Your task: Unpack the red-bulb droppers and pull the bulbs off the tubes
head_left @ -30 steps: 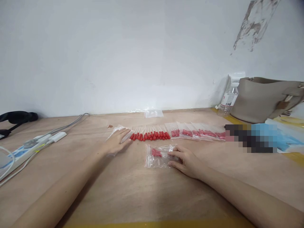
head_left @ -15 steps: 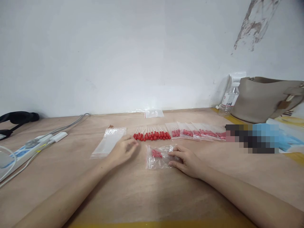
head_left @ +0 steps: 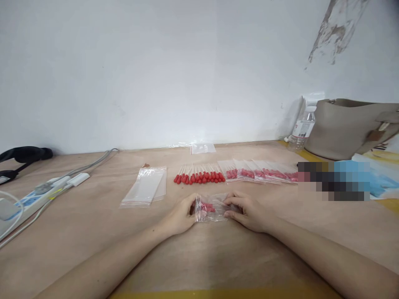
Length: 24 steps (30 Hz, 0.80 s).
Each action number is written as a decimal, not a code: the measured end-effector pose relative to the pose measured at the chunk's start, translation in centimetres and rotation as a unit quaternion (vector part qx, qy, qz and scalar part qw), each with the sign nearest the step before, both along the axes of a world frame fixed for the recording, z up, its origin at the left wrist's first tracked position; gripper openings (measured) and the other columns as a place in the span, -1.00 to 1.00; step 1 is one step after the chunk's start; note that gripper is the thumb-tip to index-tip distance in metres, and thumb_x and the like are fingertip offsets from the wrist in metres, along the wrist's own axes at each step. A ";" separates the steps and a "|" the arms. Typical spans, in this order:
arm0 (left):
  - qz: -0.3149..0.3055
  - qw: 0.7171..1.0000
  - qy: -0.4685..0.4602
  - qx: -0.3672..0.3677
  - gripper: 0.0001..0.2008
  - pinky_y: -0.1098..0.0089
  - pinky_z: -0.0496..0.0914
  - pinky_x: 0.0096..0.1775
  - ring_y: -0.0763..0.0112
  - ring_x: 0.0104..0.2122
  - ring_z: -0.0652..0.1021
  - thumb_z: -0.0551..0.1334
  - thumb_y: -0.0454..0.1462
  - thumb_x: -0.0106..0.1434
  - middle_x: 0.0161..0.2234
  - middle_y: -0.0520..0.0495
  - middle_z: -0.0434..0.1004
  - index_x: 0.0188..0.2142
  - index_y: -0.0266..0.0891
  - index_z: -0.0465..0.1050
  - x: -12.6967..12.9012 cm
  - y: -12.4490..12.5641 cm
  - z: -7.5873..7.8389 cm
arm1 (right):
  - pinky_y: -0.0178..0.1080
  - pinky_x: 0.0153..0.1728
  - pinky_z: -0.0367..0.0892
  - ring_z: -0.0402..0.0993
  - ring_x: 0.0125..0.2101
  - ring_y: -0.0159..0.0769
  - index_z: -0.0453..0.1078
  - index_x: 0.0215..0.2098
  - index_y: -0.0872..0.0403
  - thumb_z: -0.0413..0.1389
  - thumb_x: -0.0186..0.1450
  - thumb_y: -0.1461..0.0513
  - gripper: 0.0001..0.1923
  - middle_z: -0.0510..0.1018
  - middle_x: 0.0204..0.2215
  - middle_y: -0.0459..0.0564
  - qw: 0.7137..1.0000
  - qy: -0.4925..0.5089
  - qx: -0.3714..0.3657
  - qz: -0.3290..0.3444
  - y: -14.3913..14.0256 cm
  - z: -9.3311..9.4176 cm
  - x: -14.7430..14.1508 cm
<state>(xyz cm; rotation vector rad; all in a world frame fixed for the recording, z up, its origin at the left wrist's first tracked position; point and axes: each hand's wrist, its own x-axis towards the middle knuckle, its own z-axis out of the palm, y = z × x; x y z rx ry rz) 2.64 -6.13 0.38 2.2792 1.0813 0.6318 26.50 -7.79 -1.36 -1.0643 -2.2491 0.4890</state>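
A clear zip-lock bag (head_left: 220,209) with a few red-tipped sticks (head_left: 207,207) inside lies between my hands, low over the table. My left hand (head_left: 182,214) grips its left end, where the red seal line is, with part of the fingers hidden behind the plastic. At the bag's right end my right hand (head_left: 246,211) pinches the plastic between thumb and fingers. Just beyond the bag, a row of loose red-tipped pale sticks (head_left: 199,177) lies side by side. Right of that row, filled zip-lock bags (head_left: 262,173) overlap one another.
Flat unfilled zip-lock bags (head_left: 141,189) lie at left, and another small bag (head_left: 203,148) rests by the wall. A power strip (head_left: 31,199) with cables is at far left. A plastic bottle (head_left: 302,128), a grey handbag (head_left: 343,128) and blue material (head_left: 380,178) stand or lie at right.
My left hand has moved right, from beside the flat bags to the filled bag's left end, and has taken hold of it. My right hand stays at the other end.
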 end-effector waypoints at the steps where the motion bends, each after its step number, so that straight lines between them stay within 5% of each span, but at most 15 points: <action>1: -0.002 1.000 -0.006 -0.006 -0.81 0.46 0.29 -0.35 0.44 -0.40 0.39 0.13 -0.20 0.16 -0.36 -0.02 0.39 -0.25 -0.24 0.34 0.0 -0.2 0.0 | -0.31 -0.33 0.23 0.29 -0.38 -0.38 0.36 -0.24 0.05 0.06 0.17 0.19 -0.81 0.38 -0.33 -0.03 1.000 0.000 0.000 -0.001 0.0 -0.1 0.0; 8: -0.038 0.989 -0.121 -0.082 -0.79 0.43 0.32 -0.31 0.46 -0.38 0.43 0.15 -0.20 0.16 -0.35 -0.05 0.43 -0.25 -0.28 0.27 -0.4 0.1 0.3 | -0.27 -0.27 0.25 0.32 -0.31 -0.34 0.36 -0.19 0.04 0.03 0.20 0.17 -0.77 0.38 -0.27 0.00 1.000 -0.012 0.008 0.003 0.0 -0.2 0.0; 13: 0.003 0.985 -0.119 -0.128 -0.71 0.38 0.37 -0.29 0.41 -0.36 0.50 0.26 -0.18 0.05 -0.35 -0.07 0.50 -0.26 -0.26 0.31 -5.3 2.8 4.8 | -0.27 -0.27 0.26 0.32 -0.31 -0.34 0.36 -0.17 0.04 0.03 0.20 0.15 -0.74 0.38 -0.26 0.00 1.000 -0.018 0.016 0.003 -0.1 -0.2 0.0; 17: 0.112 0.984 -0.130 -0.038 -0.64 0.31 0.43 -0.28 0.31 -0.35 0.54 0.34 -0.14 -0.09 -0.31 -0.09 0.53 -0.31 -0.22 0.35 -9.7 3.6 9.8 | -0.26 -0.25 0.26 0.32 -0.30 -0.34 0.35 -0.16 0.04 0.01 0.21 0.16 -0.75 0.38 -0.25 0.01 1.000 -0.012 0.018 0.006 -0.1 -0.2 -0.1; 19: 0.150 0.980 -0.124 0.036 -0.65 0.29 0.43 -0.25 0.29 -0.32 0.54 0.31 -0.12 -0.06 -0.30 -0.10 0.53 -0.29 -0.21 0.36 -10.8 3.7 11.0 | -0.26 -0.27 0.27 0.32 -0.32 -0.34 0.35 -0.16 0.04 0.01 0.21 0.17 -0.75 0.38 -0.26 0.00 1.000 -0.010 0.018 0.008 -0.1 -0.2 -0.1; 21: 0.186 0.967 -0.115 0.134 -0.68 0.29 0.43 -0.23 0.31 -0.31 0.54 0.26 -0.13 0.01 -0.28 -0.09 0.52 -0.25 -0.21 0.35 -10.7 4.2 10.8 | -0.27 -0.28 0.27 0.32 -0.34 -0.35 0.36 -0.17 0.04 0.02 0.21 0.16 -0.76 0.38 -0.27 0.00 1.000 -0.011 0.016 0.007 -0.1 -0.1 -0.1; 24: 0.193 0.935 -0.046 0.293 -0.75 0.31 0.40 -0.17 0.34 -0.26 0.52 0.14 -0.19 0.15 -0.23 -0.10 0.49 -0.19 -0.22 0.37 -9.4 6.1 7.9 | -0.26 -0.26 0.26 0.32 -0.31 -0.35 0.36 -0.17 0.04 0.01 0.21 0.17 -0.76 0.38 -0.27 0.00 1.000 -0.012 0.017 0.004 -0.2 0.0 -0.1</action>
